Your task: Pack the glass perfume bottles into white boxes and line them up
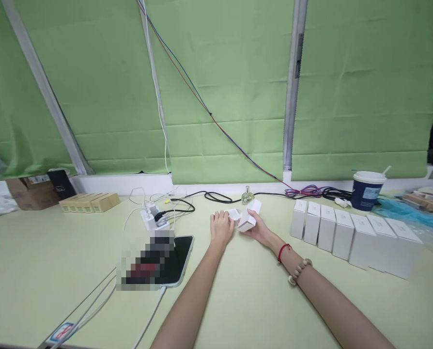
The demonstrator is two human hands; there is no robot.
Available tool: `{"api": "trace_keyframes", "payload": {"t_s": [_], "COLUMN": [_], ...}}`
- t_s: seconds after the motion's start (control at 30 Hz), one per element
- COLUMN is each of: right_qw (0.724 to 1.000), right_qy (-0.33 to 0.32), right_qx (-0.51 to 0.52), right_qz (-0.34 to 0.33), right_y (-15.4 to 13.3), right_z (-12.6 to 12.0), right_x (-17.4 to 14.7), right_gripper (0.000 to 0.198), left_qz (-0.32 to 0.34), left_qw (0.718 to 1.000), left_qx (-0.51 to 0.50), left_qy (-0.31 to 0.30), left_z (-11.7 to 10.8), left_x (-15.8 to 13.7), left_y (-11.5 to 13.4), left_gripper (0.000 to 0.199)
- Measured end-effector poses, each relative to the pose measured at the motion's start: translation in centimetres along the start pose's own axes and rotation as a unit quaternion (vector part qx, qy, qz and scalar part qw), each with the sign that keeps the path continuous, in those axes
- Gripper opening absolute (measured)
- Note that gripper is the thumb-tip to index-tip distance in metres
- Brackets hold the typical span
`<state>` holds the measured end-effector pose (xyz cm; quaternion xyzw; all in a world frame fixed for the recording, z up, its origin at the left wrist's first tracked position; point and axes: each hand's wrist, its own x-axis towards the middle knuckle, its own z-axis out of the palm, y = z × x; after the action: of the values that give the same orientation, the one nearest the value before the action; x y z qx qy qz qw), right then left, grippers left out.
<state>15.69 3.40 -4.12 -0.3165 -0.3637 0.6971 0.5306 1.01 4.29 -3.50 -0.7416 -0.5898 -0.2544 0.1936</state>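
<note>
My right hand (259, 230) is closed around a small white cardboard box (248, 220), which it holds tilted above the table. Just to the left, my left hand (221, 228) has its fingers bent around the edge of a small white piece (233, 214), perhaps folded paper or card; its exact kind is too small to tell. Behind the box stands a little glass bottle (247, 196) with greenish-yellow liquid, like a perfume bottle, touched by neither hand. A row of several similar white boxes (343, 235) stands upright to the right.
At left, a tablet (178, 261) lies near a white power strip (149, 220) with plugs and cables. Several tan boxes (89, 202) sit farther back. A dark blue cup (366, 191) with a straw, coiled wires (307, 192) and blue plastic (412, 211) are at the back right.
</note>
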Motion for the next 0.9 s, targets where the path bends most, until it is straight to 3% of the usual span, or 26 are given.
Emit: {"api": "trace_keyframes", "payload": {"t_s": [0.13, 0.23, 0.33, 0.47, 0.6, 0.77, 0.9], "right_qw": [0.997, 0.998, 0.998, 0.996, 0.998, 0.998, 0.993], "right_qy": [0.064, 0.050, 0.025, 0.044, 0.016, 0.010, 0.011], "right_qx": [0.013, 0.016, 0.009, -0.003, 0.000, -0.048, -0.098], "right_qz": [-0.027, -0.037, -0.054, -0.075, -0.060, -0.033, -0.064], "right_y": [0.0, 0.1, 0.3, 0.5, 0.1, -0.7, -0.4], "right_z": [0.1, 0.1, 0.2, 0.4, 0.1, -1.1, -1.3], "right_x": [-0.2, -0.2, -0.1, 0.2, 0.1, -0.1, 0.1], "right_gripper": [0.028, 0.028, 0.030, 0.031, 0.032, 0.033, 0.038], "left_qz": [-0.006, -0.044, -0.080, -0.036, -0.006, -0.059, -0.124], "left_qw": [0.998, 0.995, 0.994, 0.997, 0.996, 0.979, 0.963], "left_qx": [-0.051, -0.078, -0.076, -0.070, -0.091, -0.194, -0.237], "left_qy": [0.033, 0.036, 0.001, -0.020, 0.000, 0.015, 0.021], "left_z": [0.2, 1.2, 2.1, 2.0, 0.8, 0.0, 0.1], "left_x": [-0.6, -0.6, -0.4, -0.3, -0.5, -0.3, -0.1], "left_y": [0.0, -0.5, -1.0, -1.0, -0.4, -0.4, -0.7], "left_gripper": [0.038, 0.051, 0.056, 0.049, 0.043, 0.032, 0.030]}}
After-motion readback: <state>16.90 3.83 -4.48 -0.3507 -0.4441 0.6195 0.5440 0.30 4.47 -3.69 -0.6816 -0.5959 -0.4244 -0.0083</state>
